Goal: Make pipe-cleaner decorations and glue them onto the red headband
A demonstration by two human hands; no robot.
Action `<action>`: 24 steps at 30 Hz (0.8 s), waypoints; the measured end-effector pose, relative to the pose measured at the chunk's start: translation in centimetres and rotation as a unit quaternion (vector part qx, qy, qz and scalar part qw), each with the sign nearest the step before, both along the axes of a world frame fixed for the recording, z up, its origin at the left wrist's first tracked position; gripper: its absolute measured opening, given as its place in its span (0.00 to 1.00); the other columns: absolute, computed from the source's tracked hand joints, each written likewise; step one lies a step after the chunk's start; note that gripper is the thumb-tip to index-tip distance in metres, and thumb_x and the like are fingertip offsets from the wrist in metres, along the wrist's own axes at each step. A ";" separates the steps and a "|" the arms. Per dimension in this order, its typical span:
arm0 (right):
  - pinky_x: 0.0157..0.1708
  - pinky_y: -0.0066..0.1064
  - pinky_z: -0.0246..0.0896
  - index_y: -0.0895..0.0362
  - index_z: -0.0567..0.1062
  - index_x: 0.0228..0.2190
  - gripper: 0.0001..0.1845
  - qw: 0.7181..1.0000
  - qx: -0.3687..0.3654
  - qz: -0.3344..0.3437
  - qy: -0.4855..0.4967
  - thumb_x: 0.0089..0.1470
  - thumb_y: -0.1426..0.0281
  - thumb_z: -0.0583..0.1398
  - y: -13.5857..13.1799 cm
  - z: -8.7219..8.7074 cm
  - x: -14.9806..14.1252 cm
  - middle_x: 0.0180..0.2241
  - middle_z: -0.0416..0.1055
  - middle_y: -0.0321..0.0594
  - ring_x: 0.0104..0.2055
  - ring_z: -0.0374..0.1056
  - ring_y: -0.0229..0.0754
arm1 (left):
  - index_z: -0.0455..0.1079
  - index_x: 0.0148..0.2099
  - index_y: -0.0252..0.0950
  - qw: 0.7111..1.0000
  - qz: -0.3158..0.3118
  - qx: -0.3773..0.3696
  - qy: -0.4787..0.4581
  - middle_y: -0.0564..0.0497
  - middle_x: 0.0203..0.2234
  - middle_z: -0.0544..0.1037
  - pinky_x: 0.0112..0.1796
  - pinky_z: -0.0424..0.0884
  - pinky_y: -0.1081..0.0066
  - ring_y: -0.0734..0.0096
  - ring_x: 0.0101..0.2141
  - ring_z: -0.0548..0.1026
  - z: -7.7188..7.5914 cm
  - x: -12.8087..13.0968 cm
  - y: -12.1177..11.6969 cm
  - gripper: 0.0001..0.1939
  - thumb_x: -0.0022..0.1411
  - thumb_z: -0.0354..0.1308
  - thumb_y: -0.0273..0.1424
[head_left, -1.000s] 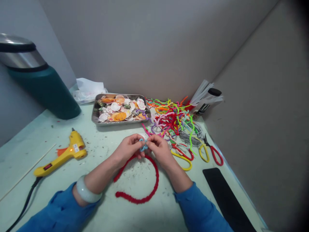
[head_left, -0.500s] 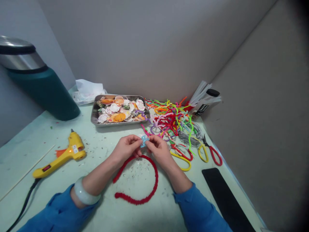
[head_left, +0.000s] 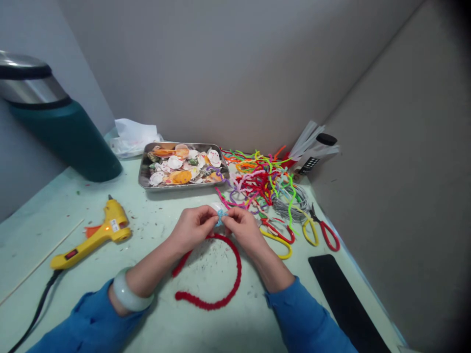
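My left hand (head_left: pixel 192 228) and my right hand (head_left: pixel 243 228) meet over the middle of the table, fingertips pinched together on a small light blue pipe cleaner piece (head_left: pixel 220 215). Directly under the hands lies a red fuzzy hoop (head_left: pixel 221 294), open at the left, flat on the pale green tabletop. A white bangle (head_left: pixel 128 292) sits on my left wrist. Both sleeves are blue.
A yellow glue gun (head_left: pixel 93 235) with a black cord lies to the left. A metal tray of shells (head_left: pixel 180 166) stands behind the hands. A heap of coloured pipe cleaners (head_left: pixel 261 181), grey wire and two pairs of scissors (head_left: pixel 320 230) lie right. A black slab (head_left: pixel 342 301) and a green flask (head_left: pixel 62 132) flank the table.
The blue piece rose slightly between my fingertips and was turned; both hands stayed almost in place above the red hoop.
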State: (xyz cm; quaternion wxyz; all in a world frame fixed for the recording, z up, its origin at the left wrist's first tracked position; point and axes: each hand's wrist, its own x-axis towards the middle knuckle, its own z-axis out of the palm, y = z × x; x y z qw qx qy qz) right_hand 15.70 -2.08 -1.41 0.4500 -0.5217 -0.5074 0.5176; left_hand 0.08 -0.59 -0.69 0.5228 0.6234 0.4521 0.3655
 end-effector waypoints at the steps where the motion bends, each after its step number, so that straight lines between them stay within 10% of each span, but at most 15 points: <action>1: 0.19 0.25 0.50 0.57 0.68 0.21 0.08 1.000 -0.003 -0.002 0.003 0.46 0.68 0.59 0.0 0.0 -0.1 0.14 0.61 0.28 0.17 0.56 0.32 | 0.69 0.30 0.35 1.000 0.000 0.006 0.002 0.55 0.16 0.71 0.22 0.64 0.76 0.75 0.18 0.69 0.0 0.1 0.0 0.07 0.54 0.57 0.34; 10: 0.19 0.25 0.53 0.56 0.66 0.25 0.10 0.994 -0.026 -0.042 0.100 0.46 0.63 0.60 -0.2 0.5 -1.0 0.15 0.62 0.28 0.17 0.57 0.32 | 0.64 0.34 0.34 0.972 0.004 -0.166 -0.167 0.56 0.16 0.72 0.19 0.67 0.75 0.76 0.15 0.69 0.9 1.1 -0.2 0.18 0.47 0.65 0.39; 24: 0.19 0.25 0.51 0.57 0.68 0.21 0.10 0.999 -0.005 -0.020 0.038 0.45 0.65 0.62 0.0 0.1 -0.7 0.13 0.62 0.28 0.17 0.56 0.33 | 0.65 0.28 0.34 0.993 0.016 -0.095 -0.066 0.58 0.13 0.69 0.17 0.59 0.79 0.77 0.14 0.67 0.1 0.5 0.1 0.11 0.48 0.62 0.35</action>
